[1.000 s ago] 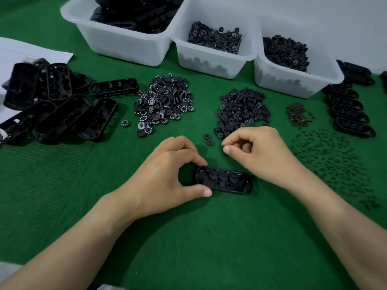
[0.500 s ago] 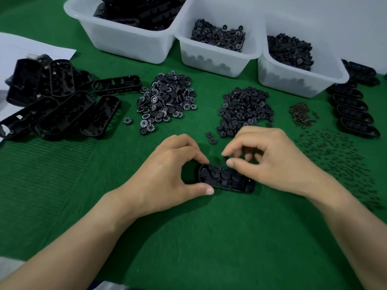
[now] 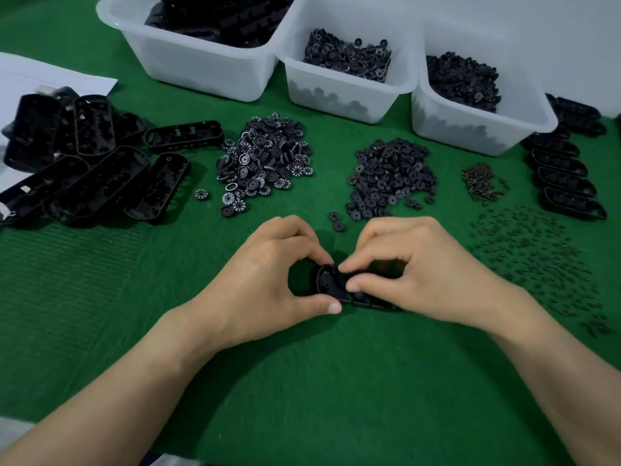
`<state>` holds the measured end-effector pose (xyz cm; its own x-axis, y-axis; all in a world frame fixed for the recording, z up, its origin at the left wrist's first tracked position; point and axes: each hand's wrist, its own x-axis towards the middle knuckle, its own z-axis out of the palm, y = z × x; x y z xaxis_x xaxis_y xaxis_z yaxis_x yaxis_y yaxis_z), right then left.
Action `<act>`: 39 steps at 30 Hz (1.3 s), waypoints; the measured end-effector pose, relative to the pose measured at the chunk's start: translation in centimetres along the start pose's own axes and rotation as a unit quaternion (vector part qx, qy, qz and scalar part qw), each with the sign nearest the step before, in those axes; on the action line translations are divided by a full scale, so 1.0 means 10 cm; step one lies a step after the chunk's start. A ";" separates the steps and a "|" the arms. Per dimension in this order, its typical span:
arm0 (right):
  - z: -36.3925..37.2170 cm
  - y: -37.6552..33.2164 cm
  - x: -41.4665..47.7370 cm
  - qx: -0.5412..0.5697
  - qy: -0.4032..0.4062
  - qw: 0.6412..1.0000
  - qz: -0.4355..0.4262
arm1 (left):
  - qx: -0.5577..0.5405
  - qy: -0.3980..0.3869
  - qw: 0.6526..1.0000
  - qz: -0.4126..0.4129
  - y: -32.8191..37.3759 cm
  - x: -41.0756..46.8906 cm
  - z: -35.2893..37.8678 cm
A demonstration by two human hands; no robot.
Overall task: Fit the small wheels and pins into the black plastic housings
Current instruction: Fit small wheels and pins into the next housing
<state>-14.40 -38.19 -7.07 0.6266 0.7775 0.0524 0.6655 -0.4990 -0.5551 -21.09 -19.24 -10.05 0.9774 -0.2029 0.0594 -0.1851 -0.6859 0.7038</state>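
Note:
A black oblong housing (image 3: 331,286) lies on the green mat in front of me. My left hand (image 3: 265,280) grips its left end between thumb and forefinger. My right hand (image 3: 420,274) covers the housing's right part, thumb and forefinger pinched together over its middle; whatever small part they hold is hidden. Behind the hands lie a heap of numbered wheels (image 3: 265,163), a heap of plain black wheels (image 3: 389,176), a small pile of brown pins (image 3: 480,181) and scattered dark pins (image 3: 534,250).
Empty housings (image 3: 87,176) are piled at the left on the mat and a white sheet (image 3: 20,79). A row of housings (image 3: 564,176) lies at the right. Three white bins (image 3: 339,92) of black parts stand along the back. Two loose wheels (image 3: 336,220) lie near my hands.
My right hand has come down and leftward from above the housing onto its middle, covering most of it. My left hand keeps its hold on the left end.

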 end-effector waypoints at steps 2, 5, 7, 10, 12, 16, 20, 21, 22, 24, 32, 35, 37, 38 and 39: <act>-0.02 0.07 0.08 0.009 0.050 0.998 0.044 | -0.002 0.000 1.000 0.000 0.00 0.00 0.00; 0.06 0.15 0.21 -0.058 0.109 0.987 0.103 | -0.004 0.001 1.000 -0.001 0.00 0.00 0.00; 0.14 0.15 0.28 -0.091 0.120 0.982 0.116 | -0.003 0.002 1.000 -0.001 0.00 0.00 0.00; 0.20 0.12 0.33 -0.097 0.132 0.980 0.114 | -0.003 0.004 1.000 0.000 0.01 0.01 0.00; 0.20 0.10 0.34 -0.096 0.128 0.981 0.109 | -0.004 0.006 1.000 0.000 0.00 0.00 0.00; 0.09 0.11 0.19 -0.026 0.140 0.986 0.088 | -0.006 0.003 1.000 0.001 0.00 0.00 0.00; -0.06 0.08 -0.10 0.025 0.078 0.996 0.023 | -0.006 0.002 1.000 -0.002 -0.01 0.00 0.00; -0.07 0.08 -0.15 0.018 0.063 0.998 0.011 | -0.006 0.002 1.000 -0.002 -0.01 0.00 -0.01; -0.06 0.07 -0.18 0.013 0.054 0.998 0.005 | -0.007 0.002 1.000 -0.003 -0.01 0.00 -0.01; -0.03 0.07 -0.20 0.002 0.048 0.999 -0.002 | -0.006 0.003 1.000 -0.002 0.00 0.00 0.00; 0.03 0.09 -0.19 -0.104 0.053 0.992 -0.055 | -0.004 0.008 1.000 -0.001 0.01 0.00 0.00; 0.01 0.06 -0.18 -0.145 0.028 0.987 -0.070 | -0.004 0.007 1.000 -0.001 0.00 0.00 0.00; -0.04 0.05 -0.15 -0.111 0.004 0.993 -0.047 | -0.005 0.006 1.000 0.001 0.00 0.00 0.00; -0.07 0.05 -0.11 -0.080 0.004 0.997 -0.021 | -0.006 0.006 1.000 0.001 0.00 0.00 0.00; -0.09 0.06 -0.05 -0.060 0.021 0.998 0.006 | -0.006 0.005 1.000 0.001 -0.01 0.00 0.00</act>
<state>-13.98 -39.25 -6.69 0.6493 0.7561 0.0823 0.7000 -0.5519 -0.4532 -21.10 -19.19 -10.09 0.9778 -0.1982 0.0682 -0.1868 -0.6764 0.7124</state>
